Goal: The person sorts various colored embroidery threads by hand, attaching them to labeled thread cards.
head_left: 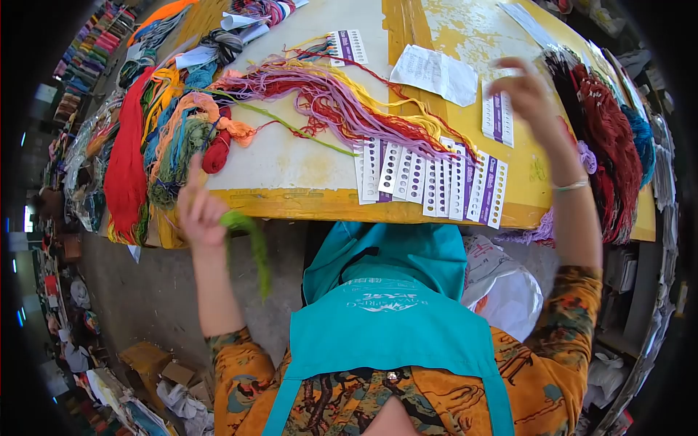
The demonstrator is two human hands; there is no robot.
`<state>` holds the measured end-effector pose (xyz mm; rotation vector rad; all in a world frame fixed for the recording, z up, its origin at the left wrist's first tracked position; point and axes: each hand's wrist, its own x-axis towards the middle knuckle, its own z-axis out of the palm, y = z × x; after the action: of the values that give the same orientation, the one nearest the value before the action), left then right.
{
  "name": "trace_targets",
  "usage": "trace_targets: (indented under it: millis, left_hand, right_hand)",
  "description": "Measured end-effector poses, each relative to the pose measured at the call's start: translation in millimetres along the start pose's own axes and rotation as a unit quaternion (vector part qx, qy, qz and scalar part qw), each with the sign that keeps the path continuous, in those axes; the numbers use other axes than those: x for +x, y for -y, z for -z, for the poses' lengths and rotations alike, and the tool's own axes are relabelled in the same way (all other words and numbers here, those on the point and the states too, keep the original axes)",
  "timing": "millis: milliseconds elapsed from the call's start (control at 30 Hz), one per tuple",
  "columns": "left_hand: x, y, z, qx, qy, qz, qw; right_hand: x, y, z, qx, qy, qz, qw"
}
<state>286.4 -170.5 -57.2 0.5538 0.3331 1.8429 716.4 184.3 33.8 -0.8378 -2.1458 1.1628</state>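
Observation:
My left hand [201,211] is raised at the table's front left edge, one finger stretched toward the thread bundles, with green yarn [251,247] hanging from its curled fingers. My right hand [525,91] hovers at the right over a punched card [497,112]; it is blurred, its fingers bent and apart, nothing visible between them. Between the hands, long purple, red and yellow threads [349,109] stretch across the table onto a fanned row of white punched cards [436,178]. A single green strand [291,129] crosses the table left of the cards.
Orange, red and green skeins [127,160] pile up at the left. Dark red skeins [607,145] hang over the right side. A creased paper [436,74] and another card with threads [349,47] lie farther back. A white plastic bag [502,291] is below the table [291,203].

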Motion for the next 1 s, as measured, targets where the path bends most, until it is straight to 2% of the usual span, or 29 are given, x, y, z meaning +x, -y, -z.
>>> trace_targets:
  millis: [33, 67, 100, 133, 167, 233, 333, 400, 467, 533, 567, 633, 667, 867, 1000]
  left_hand:
    - [19, 24, -9, -0.013, 0.058, 0.031, 0.998]
    - [32, 46, -17, 0.045, 0.004, 0.062, 0.997]
    - [43, 65, -23, 0.102, -0.049, 0.092, 0.989]
    - [55, 85, -21, 0.170, -0.046, 0.140, 0.974]
    - [67, 103, -32, 0.243, -0.082, 0.171, 0.951]
    - [79, 133, -54, 0.316, -0.068, 0.230, 0.918]
    - [85, 166, -58, 0.341, -0.076, 0.218, 0.911]
    - [88, 173, -50, 0.314, -0.048, 0.218, 0.923]
    - [89, 179, -45, 0.323, -0.083, 0.214, 0.918]
    - [88, 184, -41, 0.335, -0.094, 0.209, 0.914]
    - [88, 186, -39, 0.347, -0.105, 0.203, 0.910]
    - [88, 185, -45, 0.371, -0.137, 0.213, 0.893]
    - [87, 184, -48, 0.395, -0.168, 0.222, 0.875]
    - [84, 179, -56, 0.387, -0.214, 0.290, 0.849]
    - [88, 175, -53, 0.341, -0.222, 0.311, 0.859]
  right_hand:
    - [-2, 6, -36, 0.014, 0.064, -0.006, 0.998]
    - [-6, 13, -69, 0.083, 0.124, -0.010, 0.989]
    - [-5, 13, -96, 0.090, 0.157, -0.030, 0.983]
    - [-7, 13, -118, 0.140, 0.183, -0.043, 0.972]
    - [-9, 17, -133, 0.136, 0.206, -0.048, 0.968]
    - [-12, 19, -153, 0.156, 0.240, -0.048, 0.957]
    - [-15, 8, -174, 0.188, 0.249, -0.031, 0.950]
    - [-18, 3, -178, 0.225, 0.260, -0.047, 0.938]
    - [-19, -7, -185, 0.253, 0.228, -0.055, 0.939]
    - [-20, -9, -188, 0.090, 0.135, -0.061, 0.985]
    - [-20, -14, -191, 0.090, 0.136, -0.062, 0.985]
    - [-18, -27, -198, 0.029, 0.021, -0.048, 0.998]
    - [-16, -33, -199, 0.028, 0.009, -0.051, 0.998]
    - [-19, -49, -210, -0.024, 0.004, -0.064, 0.998]
    - [-20, -52, -211, -0.044, 0.024, -0.071, 0.996]
